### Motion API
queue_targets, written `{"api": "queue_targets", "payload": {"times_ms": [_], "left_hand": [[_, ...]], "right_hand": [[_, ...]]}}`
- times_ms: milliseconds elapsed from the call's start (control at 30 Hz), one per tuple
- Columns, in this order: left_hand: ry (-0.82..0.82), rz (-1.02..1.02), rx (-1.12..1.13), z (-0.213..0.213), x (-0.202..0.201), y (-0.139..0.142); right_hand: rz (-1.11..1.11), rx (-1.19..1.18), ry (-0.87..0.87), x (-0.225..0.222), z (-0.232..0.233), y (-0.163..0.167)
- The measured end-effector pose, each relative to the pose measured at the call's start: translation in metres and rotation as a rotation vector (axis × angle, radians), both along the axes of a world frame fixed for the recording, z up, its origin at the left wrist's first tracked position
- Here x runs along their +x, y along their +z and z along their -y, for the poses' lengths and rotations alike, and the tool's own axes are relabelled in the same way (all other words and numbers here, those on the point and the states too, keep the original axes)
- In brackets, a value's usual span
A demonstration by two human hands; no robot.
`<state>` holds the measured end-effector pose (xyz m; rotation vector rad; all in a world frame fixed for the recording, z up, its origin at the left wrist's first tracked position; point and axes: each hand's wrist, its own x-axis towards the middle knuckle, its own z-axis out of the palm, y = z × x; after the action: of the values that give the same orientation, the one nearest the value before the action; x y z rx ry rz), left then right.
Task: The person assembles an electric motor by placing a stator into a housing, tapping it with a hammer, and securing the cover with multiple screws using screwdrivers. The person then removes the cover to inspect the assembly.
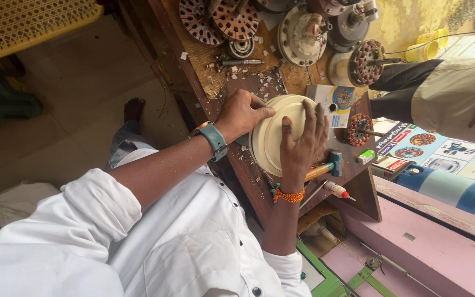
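A cream round metal cover (273, 137) stands on edge on a brown wooden workbench (248, 170). My left hand (241, 114), with a teal watch on the wrist, grips the cover's upper rim, its fingers curled over the edge. My right hand (303, 144), with an orange bead bracelet on the wrist, lies flat against the cover's face with its fingers spread. A hammer (325, 168) with a wooden handle and teal head lies just beyond my right wrist.
Motor housings (302, 34) and copper-wound stators (236, 21) crowd the bench's far end. A small printed box (337, 103), a wound stator (359, 130) and a red-tipped tool (337, 190) lie beside the cover. Another person (452, 93) stands at the right. A blue cylinder (457, 190) lies below them.
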<state>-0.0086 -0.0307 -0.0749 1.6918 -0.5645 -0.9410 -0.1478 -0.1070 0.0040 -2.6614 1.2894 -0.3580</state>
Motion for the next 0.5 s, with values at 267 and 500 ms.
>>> {"api": "queue_targets", "payload": {"times_ms": [267,500], "left_hand": [[-0.008,-0.012,-0.077,-0.005,-0.004,0.005],[0.036,-0.304,-0.335,-0.021,-0.017,0.011]], "right_hand": [[-0.02,-0.041,0.001,-0.001,-0.005,0.004],[-0.003,-0.043,-0.003,-0.002,-0.011,0.012]]}}
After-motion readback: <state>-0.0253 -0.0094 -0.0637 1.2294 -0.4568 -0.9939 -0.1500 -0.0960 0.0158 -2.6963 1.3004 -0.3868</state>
